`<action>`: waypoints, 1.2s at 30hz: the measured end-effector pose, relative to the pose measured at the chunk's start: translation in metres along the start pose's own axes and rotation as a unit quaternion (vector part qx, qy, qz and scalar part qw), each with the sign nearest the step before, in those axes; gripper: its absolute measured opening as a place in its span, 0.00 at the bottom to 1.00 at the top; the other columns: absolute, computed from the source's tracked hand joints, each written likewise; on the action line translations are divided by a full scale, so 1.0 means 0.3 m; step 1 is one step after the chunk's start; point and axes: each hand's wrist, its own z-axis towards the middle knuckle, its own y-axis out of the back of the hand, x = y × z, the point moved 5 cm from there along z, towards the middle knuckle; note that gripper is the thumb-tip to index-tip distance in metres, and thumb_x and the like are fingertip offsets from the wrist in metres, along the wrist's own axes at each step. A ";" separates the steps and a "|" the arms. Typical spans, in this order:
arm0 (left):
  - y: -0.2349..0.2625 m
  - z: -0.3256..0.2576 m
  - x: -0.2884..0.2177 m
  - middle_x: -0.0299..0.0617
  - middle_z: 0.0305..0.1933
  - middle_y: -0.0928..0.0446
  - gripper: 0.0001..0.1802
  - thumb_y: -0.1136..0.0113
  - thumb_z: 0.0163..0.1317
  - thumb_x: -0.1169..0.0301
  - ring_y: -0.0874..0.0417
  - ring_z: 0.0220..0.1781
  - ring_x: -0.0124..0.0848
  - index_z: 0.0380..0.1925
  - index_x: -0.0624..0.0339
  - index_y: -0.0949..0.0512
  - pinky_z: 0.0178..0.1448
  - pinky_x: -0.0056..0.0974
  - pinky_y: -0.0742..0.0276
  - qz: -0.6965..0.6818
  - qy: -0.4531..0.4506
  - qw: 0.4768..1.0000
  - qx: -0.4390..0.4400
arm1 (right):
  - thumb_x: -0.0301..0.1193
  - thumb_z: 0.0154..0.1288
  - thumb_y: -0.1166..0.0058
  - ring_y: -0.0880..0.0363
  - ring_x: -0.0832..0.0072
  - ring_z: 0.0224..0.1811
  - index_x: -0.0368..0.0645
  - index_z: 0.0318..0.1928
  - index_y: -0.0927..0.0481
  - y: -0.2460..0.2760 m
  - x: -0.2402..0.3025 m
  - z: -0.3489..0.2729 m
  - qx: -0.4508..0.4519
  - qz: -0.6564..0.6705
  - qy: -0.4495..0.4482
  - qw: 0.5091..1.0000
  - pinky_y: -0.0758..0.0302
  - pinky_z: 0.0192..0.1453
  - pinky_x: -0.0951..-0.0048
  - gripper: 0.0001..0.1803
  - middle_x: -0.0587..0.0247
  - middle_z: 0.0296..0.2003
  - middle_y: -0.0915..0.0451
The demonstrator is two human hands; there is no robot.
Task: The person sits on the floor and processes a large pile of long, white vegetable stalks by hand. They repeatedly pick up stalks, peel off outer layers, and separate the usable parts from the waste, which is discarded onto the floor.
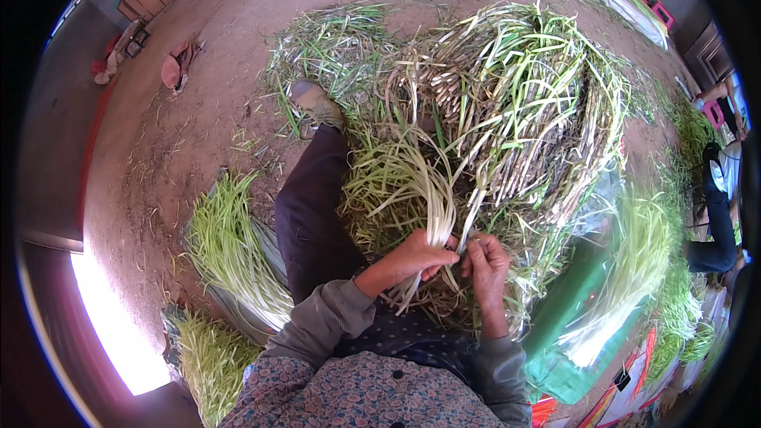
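Note:
My left hand [414,257] is closed round a bunch of long, pale leafy stalks [441,210] that look like garlic greens. Their whitish ends stick out below the fist and their green tops fan away from me. Close beside it, my right hand [487,266] pinches a single leafy stalk [473,208] between thumb and fingers. Both hands are above my lap, nearly touching. Just beyond them lies a large heap of untrimmed stalks [507,135], with brownish bases and drooping green leaves. Loose leaf scraps [372,182] cover the ground between my leg and the heap.
Pale green stalks [238,246] lie bundled on my left, with another pile [210,364] nearer. To my right, more stalks [622,269] rest on a green plastic-covered block [567,309]. Leaf litter [329,43] spreads beyond my shoe [315,101]. Another person's dark-clothed leg [717,222] shows far right.

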 end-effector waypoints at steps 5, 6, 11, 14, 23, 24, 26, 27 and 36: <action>0.046 -0.028 -0.010 0.32 0.13 0.33 0.10 0.45 0.55 0.72 0.38 0.08 0.18 0.34 0.67 0.30 0.11 0.24 0.45 -0.045 -0.071 0.995 -0.056 | 0.28 0.62 0.53 0.36 0.87 0.11 0.37 0.32 0.26 -0.035 0.027 0.000 0.021 0.069 0.027 0.997 0.40 0.15 0.87 0.06 0.71 0.13 0.30; 0.054 -0.041 -0.024 0.32 0.13 0.34 0.10 0.45 0.56 0.72 0.38 0.08 0.18 0.35 0.67 0.30 0.12 0.23 0.45 -0.050 -0.074 0.995 -0.055 | 0.30 0.62 0.53 0.36 0.86 0.10 0.37 0.37 0.26 -0.038 0.033 0.013 0.024 0.079 -0.011 0.997 0.41 0.14 0.88 0.09 0.71 0.14 0.30; 0.064 -0.064 -0.037 0.30 0.12 0.35 0.09 0.47 0.57 0.71 0.39 0.09 0.17 0.35 0.64 0.31 0.12 0.23 0.45 -0.038 -0.073 0.996 -0.034 | 0.27 0.61 0.52 0.36 0.87 0.10 0.39 0.44 0.27 -0.117 0.081 0.042 0.155 0.038 -0.063 0.985 0.43 0.12 0.87 0.11 0.71 0.14 0.30; 0.080 -0.069 -0.034 0.31 0.11 0.37 0.08 0.48 0.57 0.71 0.39 0.08 0.18 0.33 0.64 0.31 0.12 0.23 0.44 -0.047 -0.057 0.995 -0.066 | 0.26 0.61 0.52 0.35 0.87 0.10 0.39 0.40 0.27 -0.114 0.028 0.066 0.172 0.115 -0.075 0.976 0.43 0.12 0.88 0.07 0.71 0.14 0.30; 0.126 -0.066 -0.043 0.31 0.10 0.37 0.10 0.47 0.57 0.69 0.40 0.08 0.19 0.34 0.65 0.31 0.11 0.25 0.45 -0.073 -0.089 0.985 -0.130 | 0.27 0.58 0.48 0.33 0.89 0.16 0.39 0.40 0.27 -0.117 0.002 0.027 0.162 0.054 -0.087 0.981 0.39 0.14 0.89 0.10 0.71 0.18 0.29; 0.126 -0.059 -0.044 0.31 0.10 0.37 0.10 0.46 0.56 0.68 0.40 0.07 0.19 0.34 0.65 0.30 0.11 0.25 0.45 -0.067 -0.092 0.984 -0.138 | 0.28 0.59 0.47 0.33 0.89 0.19 0.39 0.39 0.26 -0.124 -0.009 0.014 0.183 0.015 -0.094 0.979 0.37 0.18 0.88 0.09 0.71 0.20 0.28; 0.139 -0.060 -0.051 0.30 0.10 0.38 0.08 0.48 0.57 0.71 0.41 0.08 0.18 0.34 0.64 0.30 0.11 0.26 0.47 -0.080 -0.094 0.979 -0.161 | 0.28 0.59 0.47 0.34 0.87 0.20 0.38 0.35 0.24 -0.138 -0.046 -0.020 0.188 -0.057 -0.042 0.980 0.34 0.23 0.84 0.07 0.71 0.20 0.28; 0.153 -0.065 -0.059 0.30 0.11 0.38 0.07 0.48 0.57 0.72 0.41 0.08 0.18 0.34 0.63 0.30 0.12 0.26 0.47 -0.086 -0.096 0.976 -0.175 | 0.28 0.59 0.48 0.34 0.86 0.21 0.38 0.34 0.24 -0.147 -0.033 -0.040 0.197 -0.104 -0.025 0.975 0.33 0.24 0.82 0.06 0.70 0.20 0.28; 0.271 -0.088 -0.169 0.31 0.11 0.39 0.04 0.47 0.57 0.75 0.42 0.08 0.19 0.31 0.63 0.30 0.12 0.27 0.47 -0.172 -0.139 0.948 -0.230 | 0.30 0.55 0.47 0.25 0.67 0.19 0.39 0.39 0.25 -0.070 0.037 -0.216 0.302 -0.326 0.098 0.890 0.29 0.25 0.70 0.12 0.56 0.22 0.25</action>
